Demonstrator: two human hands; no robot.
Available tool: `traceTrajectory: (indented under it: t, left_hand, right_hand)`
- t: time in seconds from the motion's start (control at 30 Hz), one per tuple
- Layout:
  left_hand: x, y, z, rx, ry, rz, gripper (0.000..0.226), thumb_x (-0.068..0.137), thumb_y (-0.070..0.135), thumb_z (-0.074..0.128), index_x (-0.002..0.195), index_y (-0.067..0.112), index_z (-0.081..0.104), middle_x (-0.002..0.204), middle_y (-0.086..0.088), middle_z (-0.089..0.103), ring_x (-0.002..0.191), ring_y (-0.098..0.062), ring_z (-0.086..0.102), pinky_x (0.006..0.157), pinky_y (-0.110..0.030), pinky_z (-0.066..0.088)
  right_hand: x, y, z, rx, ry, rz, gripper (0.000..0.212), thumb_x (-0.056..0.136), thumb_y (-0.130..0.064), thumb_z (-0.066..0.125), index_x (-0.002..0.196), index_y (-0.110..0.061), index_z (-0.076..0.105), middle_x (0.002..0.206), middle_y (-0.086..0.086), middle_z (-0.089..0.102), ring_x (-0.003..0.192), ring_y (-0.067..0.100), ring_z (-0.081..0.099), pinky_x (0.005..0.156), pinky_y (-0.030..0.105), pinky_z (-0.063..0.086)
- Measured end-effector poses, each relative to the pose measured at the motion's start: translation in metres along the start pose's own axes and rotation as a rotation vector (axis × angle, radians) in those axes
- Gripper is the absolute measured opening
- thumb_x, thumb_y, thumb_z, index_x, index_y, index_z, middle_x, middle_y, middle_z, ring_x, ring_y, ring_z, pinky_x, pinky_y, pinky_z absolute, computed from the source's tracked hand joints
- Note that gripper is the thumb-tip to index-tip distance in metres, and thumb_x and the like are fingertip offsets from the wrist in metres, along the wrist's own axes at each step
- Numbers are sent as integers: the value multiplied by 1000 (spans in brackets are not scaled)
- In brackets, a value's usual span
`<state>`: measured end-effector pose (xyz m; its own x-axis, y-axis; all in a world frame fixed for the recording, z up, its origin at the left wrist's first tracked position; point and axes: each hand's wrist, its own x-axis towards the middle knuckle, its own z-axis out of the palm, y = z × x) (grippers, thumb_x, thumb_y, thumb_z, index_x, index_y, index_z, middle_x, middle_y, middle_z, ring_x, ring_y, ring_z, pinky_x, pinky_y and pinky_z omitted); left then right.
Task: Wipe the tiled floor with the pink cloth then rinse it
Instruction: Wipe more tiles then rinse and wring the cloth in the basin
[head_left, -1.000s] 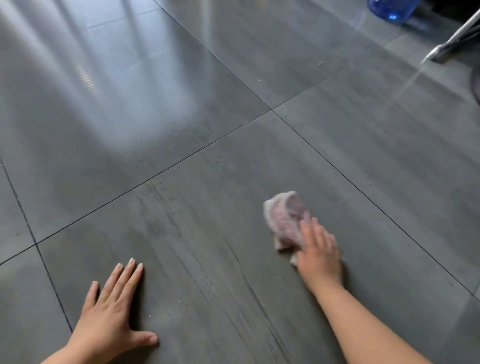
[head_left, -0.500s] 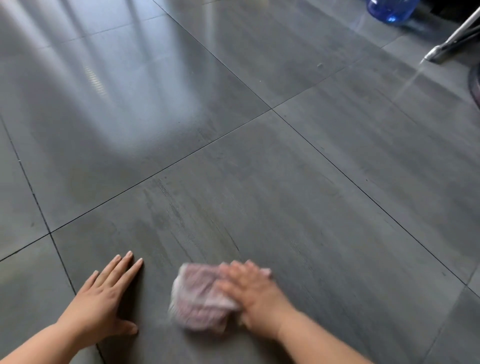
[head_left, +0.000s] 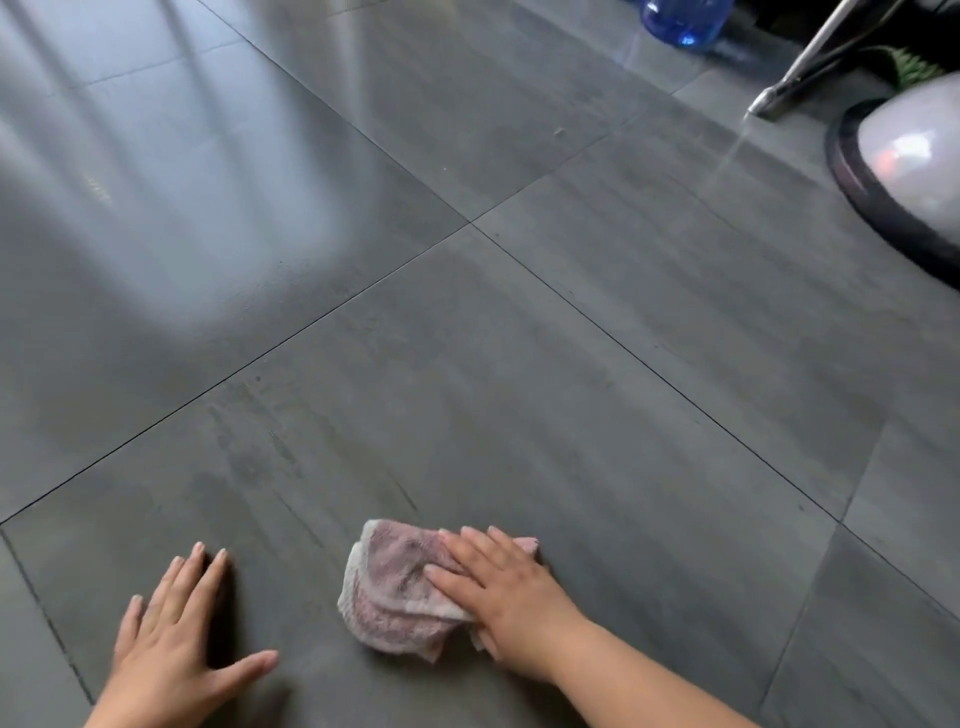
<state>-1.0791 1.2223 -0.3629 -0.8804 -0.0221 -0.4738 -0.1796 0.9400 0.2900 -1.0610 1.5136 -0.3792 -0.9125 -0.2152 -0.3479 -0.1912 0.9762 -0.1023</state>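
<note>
Right hand (head_left: 511, 592) presses the bunched pink cloth (head_left: 395, 592) flat on the tile floor (head_left: 571, 389) w/ fingers spread on top, not clenched, left hand (head_left: 179, 644) open & braced just beside it, so risk is probably cloth slipping out from under the palm mid-stroke, or the left hand sliding on damp tile.
</note>
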Motion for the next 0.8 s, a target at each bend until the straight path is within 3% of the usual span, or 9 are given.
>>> traceTrajectory:
  t: [0.1, 0.17, 0.27, 0.3, 0.37, 0.47, 0.57, 0.67, 0.8]
  left_hand:
    - [19, 34, 8, -10, 44, 120, 133, 42, 98, 4, 133, 8, 43, 145, -12, 36, 136, -13, 20, 110, -52, 23]
    - [34, 64, 9, 54, 31, 184, 128, 47, 96, 1, 135, 12, 40, 147, -9, 32, 134, -10, 15, 111, -48, 23]
    - [57, 111, 9, 135, 55, 277, 117, 50, 94, 16, 139, 19, 33, 152, -6, 23, 142, -16, 12, 113, -45, 17]
    - [65, 126, 7, 135, 51, 250, 106, 59, 87, 33, 142, 21, 26, 155, -5, 16, 144, -19, 9, 115, -45, 14]
    - [81, 151, 5, 100, 27, 133, 92, 73, 62, 56, 145, 23, 14, 157, -3, 3, 145, -21, 0, 117, -46, 10]
    - [94, 162, 12, 131, 2, 26, 98, 73, 61, 56, 145, 25, 0, 157, -2, -8, 144, -21, -10, 116, -48, 4]
    - [95, 159, 19, 140, 0, -1, 100, 73, 63, 53, 144, 26, -5, 156, -2, -14, 144, -21, -15, 116, -48, -1]
    - [97, 156, 20, 152, -8, -9, 100, 73, 65, 51, 144, 26, -8, 155, -2, -16, 143, -20, -17, 116, -48, -5]
    - [97, 153, 22, 60, 24, 2, 105, 62, 76, 40, 144, 27, -3, 156, -1, -13, 143, -18, -17, 115, -44, -10]
  right_hand:
    - [1, 28, -4, -60, -31, -101, 95, 33, -61, 68, 118, -37, 34, 117, -17, 65, 103, 3, 65, 98, 26, 35]
    - [1, 62, -1, -31, 63, 17, 82, 41, -51, 62, 118, -34, 38, 116, -11, 67, 105, 9, 64, 102, 27, 28]
    - [-17, 128, -2, 162, 197, 431, 66, 60, -31, 34, 123, -19, 50, 122, 8, 65, 106, 28, 64, 96, 40, 45]
    - [-26, 150, -1, 247, 269, 570, 67, 67, -29, 30, 129, -14, 50, 133, 13, 56, 114, 34, 58, 95, 46, 45]
    - [-45, 185, -4, 339, 289, 889, 60, 85, -32, 33, 142, -14, 35, 151, 12, 31, 133, 35, 36, 107, 43, 32]
    - [-54, 208, -4, 465, 416, 1185, 70, 79, -35, 30, 145, -11, 27, 153, 16, 23, 137, 36, 24, 112, 40, 18]
    - [-11, 200, -18, 617, 448, 1482, 58, 91, -28, 35, 145, -14, 21, 154, 13, 17, 137, 31, 20, 110, 45, 17]
    - [48, 171, -35, 581, 452, 1387, 62, 90, -25, 39, 146, -10, 17, 154, 14, 13, 134, 30, 24, 106, 43, 24]
    - [103, 104, -40, 436, 371, 745, 59, 87, -30, 39, 144, -22, 27, 155, 12, 17, 140, 28, 24, 108, 41, 26]
